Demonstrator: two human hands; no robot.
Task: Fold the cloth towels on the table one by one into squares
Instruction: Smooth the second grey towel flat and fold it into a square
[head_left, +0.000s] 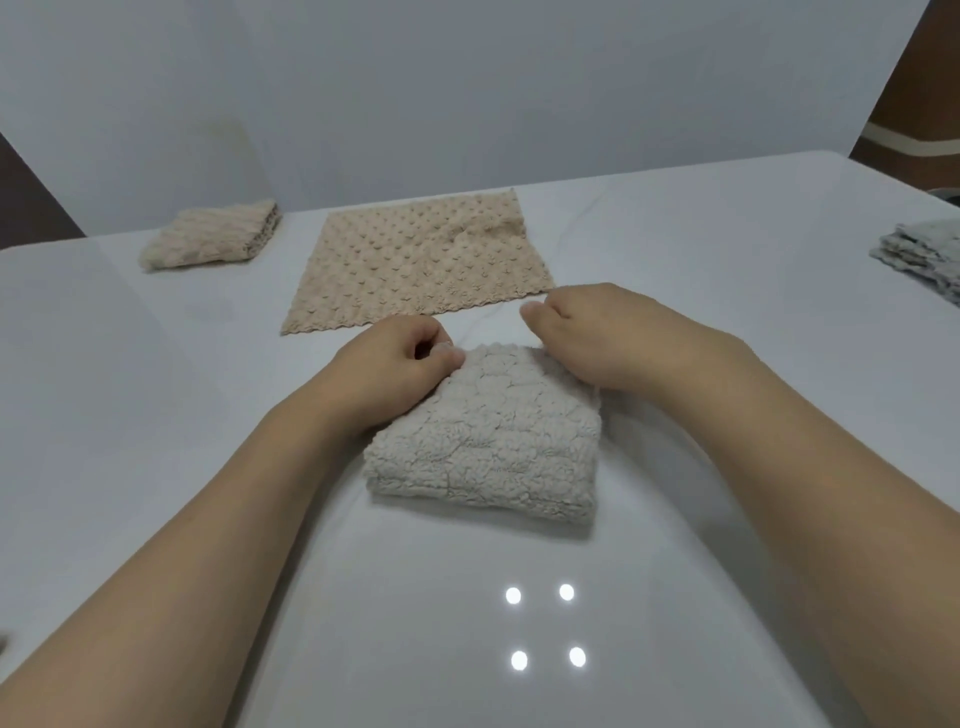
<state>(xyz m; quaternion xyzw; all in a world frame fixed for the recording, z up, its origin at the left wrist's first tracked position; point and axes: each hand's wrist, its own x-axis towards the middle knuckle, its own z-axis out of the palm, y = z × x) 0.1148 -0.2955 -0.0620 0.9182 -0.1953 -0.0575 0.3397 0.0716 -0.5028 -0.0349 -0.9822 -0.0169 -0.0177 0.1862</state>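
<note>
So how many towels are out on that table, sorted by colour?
Beige towels: 2, one folded far left and one lying flat
Off-white towels: 1, folded under both hands
Grey towels: 1 pile at the right edge, number in it unclear
Total: 4 cloth items visible

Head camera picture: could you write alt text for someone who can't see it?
Two bare hands, the left hand and right hand, grip the far corners of a folded cream towel on a white table. Beyond it a beige towel lies flat and unfolded, a folded beige towel sits far left, and grey towels show at the right edge.
</note>
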